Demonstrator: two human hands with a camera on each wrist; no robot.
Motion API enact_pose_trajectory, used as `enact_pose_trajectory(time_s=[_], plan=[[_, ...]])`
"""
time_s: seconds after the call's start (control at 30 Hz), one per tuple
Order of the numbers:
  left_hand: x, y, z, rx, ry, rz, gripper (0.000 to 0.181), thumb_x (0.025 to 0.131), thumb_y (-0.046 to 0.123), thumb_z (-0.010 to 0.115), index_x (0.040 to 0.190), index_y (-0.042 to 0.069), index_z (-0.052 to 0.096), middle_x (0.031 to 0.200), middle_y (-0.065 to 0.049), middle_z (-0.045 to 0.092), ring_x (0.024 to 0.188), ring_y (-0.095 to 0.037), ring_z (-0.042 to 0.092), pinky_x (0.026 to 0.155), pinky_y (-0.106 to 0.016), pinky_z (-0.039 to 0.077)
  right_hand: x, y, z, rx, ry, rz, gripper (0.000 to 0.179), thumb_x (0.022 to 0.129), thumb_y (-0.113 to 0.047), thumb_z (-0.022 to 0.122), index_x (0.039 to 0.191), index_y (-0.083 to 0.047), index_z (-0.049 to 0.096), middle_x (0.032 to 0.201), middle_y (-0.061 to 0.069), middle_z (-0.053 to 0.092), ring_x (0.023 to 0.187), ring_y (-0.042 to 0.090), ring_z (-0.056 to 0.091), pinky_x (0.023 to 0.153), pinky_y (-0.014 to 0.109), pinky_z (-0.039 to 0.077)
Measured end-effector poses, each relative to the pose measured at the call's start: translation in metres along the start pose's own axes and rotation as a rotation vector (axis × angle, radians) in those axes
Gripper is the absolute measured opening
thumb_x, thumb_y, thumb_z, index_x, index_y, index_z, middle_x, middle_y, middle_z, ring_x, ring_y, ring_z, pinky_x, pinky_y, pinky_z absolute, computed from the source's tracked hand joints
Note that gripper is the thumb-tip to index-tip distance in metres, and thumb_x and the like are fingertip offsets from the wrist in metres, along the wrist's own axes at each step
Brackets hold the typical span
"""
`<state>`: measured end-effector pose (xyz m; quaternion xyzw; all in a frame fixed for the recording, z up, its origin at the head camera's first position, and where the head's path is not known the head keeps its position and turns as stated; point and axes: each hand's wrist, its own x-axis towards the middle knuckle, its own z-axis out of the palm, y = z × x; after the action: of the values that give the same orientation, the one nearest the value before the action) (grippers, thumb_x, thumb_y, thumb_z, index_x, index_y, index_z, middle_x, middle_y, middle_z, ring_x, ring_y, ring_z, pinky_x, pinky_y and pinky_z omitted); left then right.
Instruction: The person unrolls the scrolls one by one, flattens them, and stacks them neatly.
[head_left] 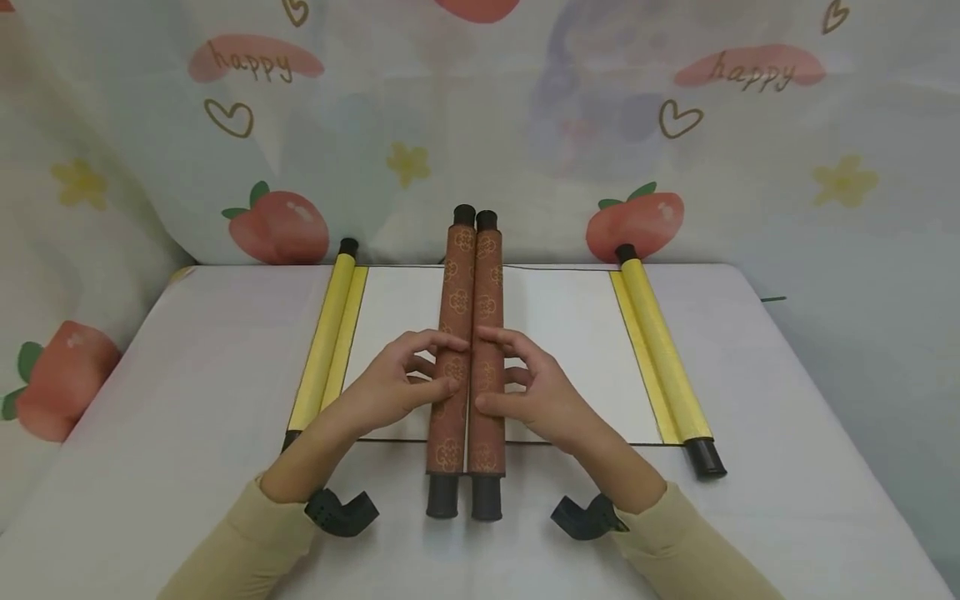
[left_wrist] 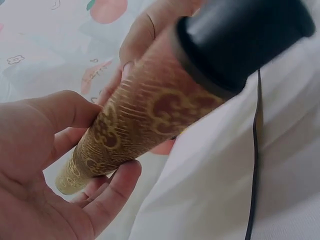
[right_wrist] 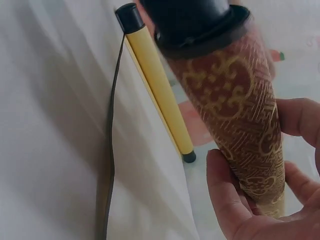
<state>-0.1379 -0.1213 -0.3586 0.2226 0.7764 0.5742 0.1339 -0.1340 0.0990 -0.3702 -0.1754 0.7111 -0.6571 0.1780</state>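
Two brown scroll rolls with gold flower patterns and black end knobs stand side by side over an unrolled scroll's white sheet [head_left: 570, 333]. My left hand [head_left: 397, 379] grips the left brown roll [head_left: 459, 283] between thumb and fingers. The right brown roll [head_left: 489, 287] is held the same way by my right hand [head_left: 543, 392]. Along their length the rolls nearly touch; whether one sheet joins them I cannot tell. In the left wrist view, the thumb and fingers of the left hand [left_wrist: 45, 165] curl round the patterned roll [left_wrist: 165, 110]. The right wrist view shows the other roll [right_wrist: 240, 105] pinched likewise.
Yellow rollers with black knobs end the unrolled scroll, one at the left [head_left: 324, 342] and one at the right [head_left: 663, 350]. A white cloth covers the table [head_left: 787, 467]. Behind it hangs a printed curtain [head_left: 480, 150] with peaches and hearts. Black curved pieces [head_left: 341, 512] sit at both wrists.
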Motion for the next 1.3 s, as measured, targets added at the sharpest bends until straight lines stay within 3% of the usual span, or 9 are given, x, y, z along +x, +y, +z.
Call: enact_pose_trajectory(time_s=[0.2, 0.5, 0.7, 1.0, 1.3], plan=[[0.002, -0.002, -0.003, -0.004, -0.015, 0.01, 0.041, 0.086, 0.008, 0.064, 0.125, 0.007, 0.052, 0.122, -0.008, 0.049, 0.092, -0.029, 0.057, 0.074, -0.036, 0.051, 0.005, 0.013, -0.006, -0.02, 0.025, -0.017, 0.075, 0.075, 0.001, 0.07, 0.136, -0.029, 0.038, 0.13, 0.007, 0.038, 0.104, 0.031, 0.053, 0.071, 0.042, 0.052], [0.002, -0.005, -0.008, -0.028, -0.047, -0.005, 0.049, 0.085, 0.004, 0.062, 0.132, 0.013, 0.048, 0.132, -0.008, 0.046, 0.094, -0.026, 0.06, 0.074, -0.036, 0.05, 0.007, 0.011, -0.006, 0.007, -0.005, -0.034, 0.076, 0.075, 0.006, 0.064, 0.137, -0.029, 0.037, 0.13, 0.009, 0.038, 0.103, 0.031, 0.053, 0.07, 0.044, 0.052], [0.001, -0.003, -0.007, -0.039, -0.014, 0.017, 0.047, 0.08, -0.002, 0.061, 0.124, 0.014, 0.052, 0.126, -0.003, 0.048, 0.093, -0.024, 0.057, 0.075, -0.037, 0.049, 0.007, 0.014, -0.007, -0.016, -0.012, -0.027, 0.07, 0.078, 0.006, 0.06, 0.136, -0.029, 0.04, 0.132, 0.005, 0.039, 0.106, 0.031, 0.052, 0.072, 0.043, 0.051], [0.0, 0.001, -0.006, -0.053, -0.011, 0.015, 0.048, 0.078, -0.005, 0.058, 0.122, 0.014, 0.053, 0.12, -0.008, 0.05, 0.082, -0.026, 0.057, 0.068, -0.034, 0.051, 0.008, 0.02, -0.005, -0.104, 0.049, -0.004, 0.052, 0.083, -0.024, 0.068, 0.13, -0.026, 0.045, 0.126, 0.007, 0.044, 0.099, 0.027, 0.058, 0.07, 0.04, 0.052], [0.0, -0.001, -0.008, -0.03, -0.001, 0.066, 0.056, 0.078, -0.007, 0.055, 0.129, 0.015, 0.05, 0.131, -0.009, 0.047, 0.085, -0.025, 0.058, 0.069, -0.037, 0.05, 0.009, 0.016, -0.01, -0.107, 0.087, -0.024, 0.047, 0.088, -0.009, 0.059, 0.128, -0.029, 0.048, 0.124, 0.008, 0.046, 0.096, 0.029, 0.057, 0.072, 0.039, 0.051]])
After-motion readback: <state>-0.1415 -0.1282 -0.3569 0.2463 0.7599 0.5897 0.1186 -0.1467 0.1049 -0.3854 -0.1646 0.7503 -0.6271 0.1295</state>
